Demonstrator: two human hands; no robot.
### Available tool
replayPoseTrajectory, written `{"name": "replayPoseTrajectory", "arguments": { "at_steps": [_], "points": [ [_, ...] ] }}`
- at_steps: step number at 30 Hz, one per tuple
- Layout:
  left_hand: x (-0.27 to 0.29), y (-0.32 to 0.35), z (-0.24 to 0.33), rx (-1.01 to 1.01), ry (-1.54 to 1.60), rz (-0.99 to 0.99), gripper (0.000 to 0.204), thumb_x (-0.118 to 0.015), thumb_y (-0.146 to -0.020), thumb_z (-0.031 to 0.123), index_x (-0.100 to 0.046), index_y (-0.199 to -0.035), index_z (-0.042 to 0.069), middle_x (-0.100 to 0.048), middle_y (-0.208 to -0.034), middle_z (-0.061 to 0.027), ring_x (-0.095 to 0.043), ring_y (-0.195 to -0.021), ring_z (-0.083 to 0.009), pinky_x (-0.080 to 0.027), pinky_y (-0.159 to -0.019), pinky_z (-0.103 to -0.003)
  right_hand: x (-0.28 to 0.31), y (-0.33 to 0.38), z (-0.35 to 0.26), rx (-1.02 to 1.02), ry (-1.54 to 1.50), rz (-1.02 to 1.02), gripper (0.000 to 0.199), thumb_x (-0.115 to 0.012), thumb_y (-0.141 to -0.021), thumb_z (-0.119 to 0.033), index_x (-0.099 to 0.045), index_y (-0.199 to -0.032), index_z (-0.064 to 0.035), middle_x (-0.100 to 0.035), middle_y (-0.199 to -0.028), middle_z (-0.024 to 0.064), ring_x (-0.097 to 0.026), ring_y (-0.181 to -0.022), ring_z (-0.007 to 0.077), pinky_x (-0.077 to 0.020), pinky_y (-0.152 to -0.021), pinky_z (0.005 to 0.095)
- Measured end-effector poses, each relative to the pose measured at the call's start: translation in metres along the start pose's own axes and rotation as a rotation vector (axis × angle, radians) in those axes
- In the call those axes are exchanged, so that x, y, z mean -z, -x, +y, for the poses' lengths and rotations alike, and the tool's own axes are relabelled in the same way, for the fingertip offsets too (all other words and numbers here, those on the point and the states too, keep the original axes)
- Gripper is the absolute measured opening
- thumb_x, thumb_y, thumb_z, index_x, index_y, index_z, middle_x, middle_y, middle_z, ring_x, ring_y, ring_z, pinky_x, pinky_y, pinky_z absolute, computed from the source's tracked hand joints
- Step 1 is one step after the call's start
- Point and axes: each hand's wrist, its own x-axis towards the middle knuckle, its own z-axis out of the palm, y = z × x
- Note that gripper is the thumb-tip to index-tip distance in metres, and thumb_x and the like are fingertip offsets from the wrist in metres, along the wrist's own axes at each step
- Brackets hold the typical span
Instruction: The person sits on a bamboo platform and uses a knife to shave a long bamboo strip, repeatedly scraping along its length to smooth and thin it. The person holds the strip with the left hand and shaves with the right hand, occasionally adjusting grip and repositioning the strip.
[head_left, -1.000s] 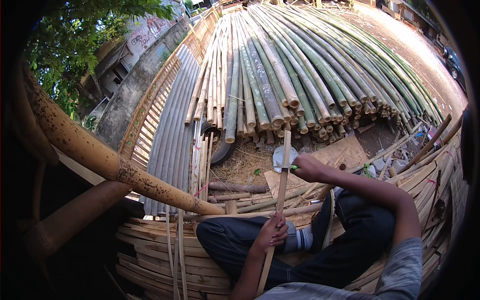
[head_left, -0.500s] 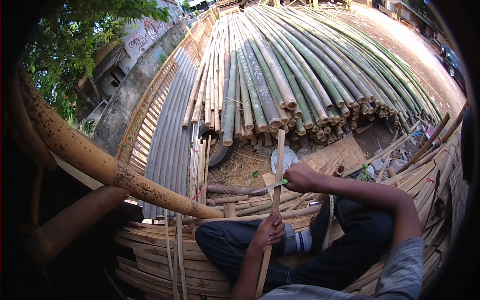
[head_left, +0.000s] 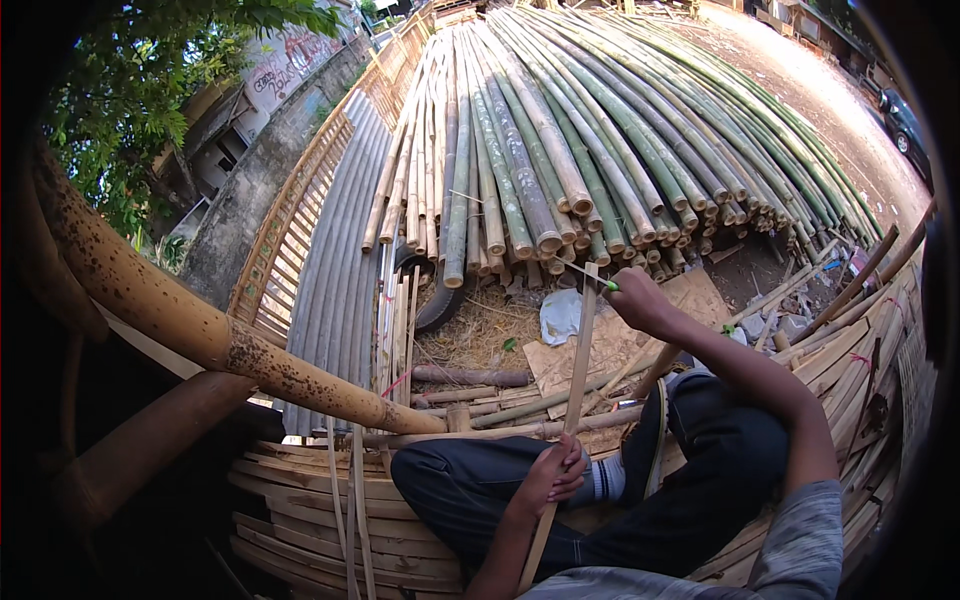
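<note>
My left hand (head_left: pixel 553 474) is wrapped round a long flat bamboo strip (head_left: pixel 579 370) that slants up and away from my lap. A knife with a green handle (head_left: pixel 611 286) is gripped in my right hand (head_left: pixel 640 300). Its thin blade (head_left: pixel 577 268) points left and lies against the strip close to the far end. The strip's lower end passes beside my left forearm, over my dark trousers (head_left: pixel 470 490).
Stacked bamboo poles (head_left: pixel 560 150) fill the ground ahead. A thick bamboo rail (head_left: pixel 200 325) crosses at left, above bundled split strips (head_left: pixel 330 510). A white plastic bag (head_left: pixel 560 317), a tyre (head_left: pixel 441 305) and corrugated sheeting (head_left: pixel 335 270) lie beyond.
My right hand and the knife have slid up along the strip to its far end. The strip's top has tilted to the right, and my left hand has shifted slightly right with it.
</note>
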Motion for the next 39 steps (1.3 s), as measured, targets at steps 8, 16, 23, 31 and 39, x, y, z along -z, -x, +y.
{"name": "replayPoseTrajectory", "arguments": {
  "at_steps": [8, 16, 23, 31, 39],
  "points": [
    [0.009, -0.006, 0.024, 0.002, 0.120, -0.054, 0.044, -0.033, -0.101, 0.050, -0.035, -0.077, 0.013, -0.026, -0.050, 0.0043, -0.020, -0.034, -0.0035, -0.017, -0.028, -0.017, -0.019, 0.033, -0.042, 0.271, 0.057, -0.389, 0.029, -0.057, -0.080, -0.024, -0.065, -0.074, 0.0032, -0.061, -0.069, 0.0275, -0.061, -0.071, 0.0451, -0.0495, -0.067, 0.0504],
    [0.001, 0.005, 0.015, -0.018, 0.031, -0.035, 0.045, -0.033, -0.100, 0.052, -0.036, -0.077, 0.013, -0.026, -0.051, 0.0047, -0.020, -0.035, -0.0028, -0.018, -0.029, -0.016, 0.005, 0.006, -0.025, 0.168, -0.026, -0.116, 0.029, -0.053, -0.080, -0.021, -0.062, -0.068, 0.0034, -0.060, -0.071, 0.0274, -0.060, -0.069, 0.0441, -0.0474, -0.065, 0.0513],
    [0.016, -0.002, 0.015, 0.004, 0.120, -0.037, 0.045, -0.034, -0.100, 0.051, -0.036, -0.076, 0.013, -0.026, -0.050, 0.0043, -0.020, -0.034, -0.0034, -0.018, -0.028, -0.017, -0.035, 0.038, -0.038, 0.290, 0.078, -0.402, 0.033, -0.054, -0.082, -0.027, -0.064, -0.071, 0.0033, -0.060, -0.067, 0.0276, -0.061, -0.070, 0.0447, -0.0502, -0.067, 0.0496],
    [0.022, 0.002, 0.018, -0.012, 0.122, 0.005, 0.045, -0.034, -0.100, 0.051, -0.036, -0.076, 0.013, -0.025, -0.050, 0.0047, -0.019, -0.035, -0.0032, -0.017, -0.029, -0.017, -0.036, 0.027, -0.046, 0.262, 0.051, -0.352, 0.029, -0.054, -0.079, -0.023, -0.064, -0.071, 0.0030, -0.060, -0.066, 0.0267, -0.061, -0.068, 0.0453, -0.0490, -0.065, 0.0516],
    [0.006, 0.009, 0.021, -0.044, -0.003, 0.104, 0.045, -0.036, -0.100, 0.052, -0.035, -0.075, 0.013, -0.025, -0.050, 0.0043, -0.019, -0.034, -0.0034, -0.017, -0.028, -0.017, -0.031, 0.018, -0.040, 0.285, 0.125, -0.254, 0.030, -0.055, -0.078, -0.025, -0.065, -0.068, 0.0017, -0.060, -0.065, 0.0260, -0.062, -0.067, 0.0445, -0.0500, -0.061, 0.0513]
  ]
}}
